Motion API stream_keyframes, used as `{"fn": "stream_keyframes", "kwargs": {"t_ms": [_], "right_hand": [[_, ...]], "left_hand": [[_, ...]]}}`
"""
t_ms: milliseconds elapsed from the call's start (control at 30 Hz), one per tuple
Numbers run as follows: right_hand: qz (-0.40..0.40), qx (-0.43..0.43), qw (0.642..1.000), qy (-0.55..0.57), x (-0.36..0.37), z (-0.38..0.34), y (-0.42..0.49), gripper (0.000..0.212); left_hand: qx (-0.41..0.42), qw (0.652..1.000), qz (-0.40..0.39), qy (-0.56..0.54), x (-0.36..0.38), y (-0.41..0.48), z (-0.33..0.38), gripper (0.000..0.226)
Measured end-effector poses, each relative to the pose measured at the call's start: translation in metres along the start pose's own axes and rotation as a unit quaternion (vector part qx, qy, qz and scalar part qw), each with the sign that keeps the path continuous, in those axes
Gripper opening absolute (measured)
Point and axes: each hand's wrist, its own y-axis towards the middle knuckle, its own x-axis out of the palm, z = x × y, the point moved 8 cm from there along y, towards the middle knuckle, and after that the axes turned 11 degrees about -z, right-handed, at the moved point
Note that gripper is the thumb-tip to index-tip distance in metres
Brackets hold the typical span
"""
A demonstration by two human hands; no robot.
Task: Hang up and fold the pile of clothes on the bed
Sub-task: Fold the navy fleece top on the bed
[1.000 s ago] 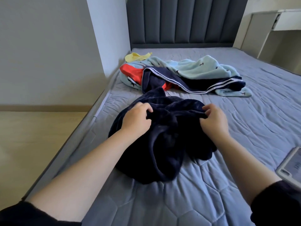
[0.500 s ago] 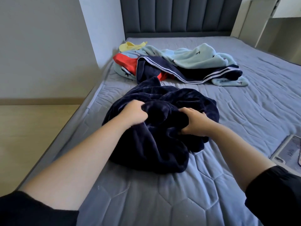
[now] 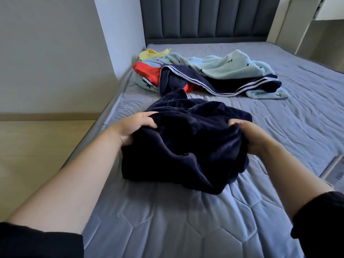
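A dark navy fleece garment (image 3: 186, 146) lies bunched on the grey quilted bed (image 3: 167, 224) in front of me. My left hand (image 3: 134, 127) grips its left edge, fingers curled into the cloth. My right hand (image 3: 249, 135) grips its right edge the same way. Farther up the bed lies the pile of clothes (image 3: 210, 75): a light blue fleece piece on top, a navy garment with white stripes, something red, and a yellow item at the far left.
A wall corner (image 3: 119, 43) stands close to the bed's left side, with wooden floor (image 3: 37, 146) below it. The dark padded headboard (image 3: 204, 17) is at the back. A flat white device (image 3: 335, 170) lies at the bed's right edge. White shelving (image 3: 316, 19) stands back right.
My hands have shifted apart to the garment's left and right edges, and the navy cloth is drawn a little nearer to me. The pile has not moved.
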Motion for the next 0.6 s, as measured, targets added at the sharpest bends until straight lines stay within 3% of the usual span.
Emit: {"fn": "stream_keyframes", "kwargs": {"t_ms": [33,100,133,167,200,233,267,300,333,367,400,467,533,600], "right_hand": [[-0.086,0.027,0.996,-0.029,0.011,-0.002,-0.006,0.038],[-0.216,0.079,0.969,-0.092,0.03,-0.005,-0.02,0.028],[-0.208,0.079,0.967,-0.124,0.03,-0.009,-0.018,0.019],[-0.147,0.056,0.977,-0.144,0.022,-0.015,-0.01,0.015],[-0.038,0.004,0.984,-0.177,0.01,-0.026,-0.002,0.014],[0.086,-0.073,0.971,-0.213,-0.001,-0.04,0.0,0.009],[0.178,-0.136,0.931,-0.289,-0.001,-0.054,-0.003,0.01],[0.208,-0.159,0.876,-0.405,0.01,-0.059,-0.004,0.034],[0.163,-0.136,0.829,-0.518,0.023,-0.048,0.005,0.06],[0.087,-0.078,0.805,-0.582,0.033,-0.027,0.013,0.072],[0.007,-0.013,0.792,-0.611,0.04,-0.002,0.019,0.064],[-0.092,0.122,0.735,-0.661,0.046,0.041,0.017,0.014],[-0.05,0.215,0.677,-0.702,0.032,0.052,0.015,0.017],[0.037,0.256,0.652,-0.713,0.02,0.032,0.009,0.03]], "left_hand": [[0.001,0.998,-0.064,0.015,0.008,-0.004,-0.001,0.027],[-0.05,0.986,-0.14,0.072,0.02,-0.008,-0.007,0.041],[-0.071,0.983,-0.13,0.112,0.019,-0.004,-0.011,0.043],[-0.063,0.981,-0.058,0.175,0.009,0.004,-0.008,0.034],[-0.026,0.958,0.067,0.277,-0.007,0.011,0.002,0.02],[0.007,0.888,0.197,0.416,-0.018,0.01,0.019,0.016],[0.013,0.789,0.268,0.553,-0.016,0.011,0.028,0.031],[-0.006,0.719,0.266,0.642,-0.012,0.019,0.022,0.054],[-0.06,0.683,0.236,0.689,-0.014,0.027,0.005,0.076],[-0.122,0.667,0.214,0.703,-0.017,0.031,-0.012,0.091],[-0.171,0.662,0.204,0.7,-0.021,0.031,-0.026,0.099],[-0.209,0.676,0.21,0.675,-0.031,0.029,-0.046,0.095],[-0.177,0.704,0.235,0.647,-0.035,0.025,-0.045,0.068],[-0.115,0.75,0.293,0.582,-0.047,0.014,-0.029,0.035]]}}
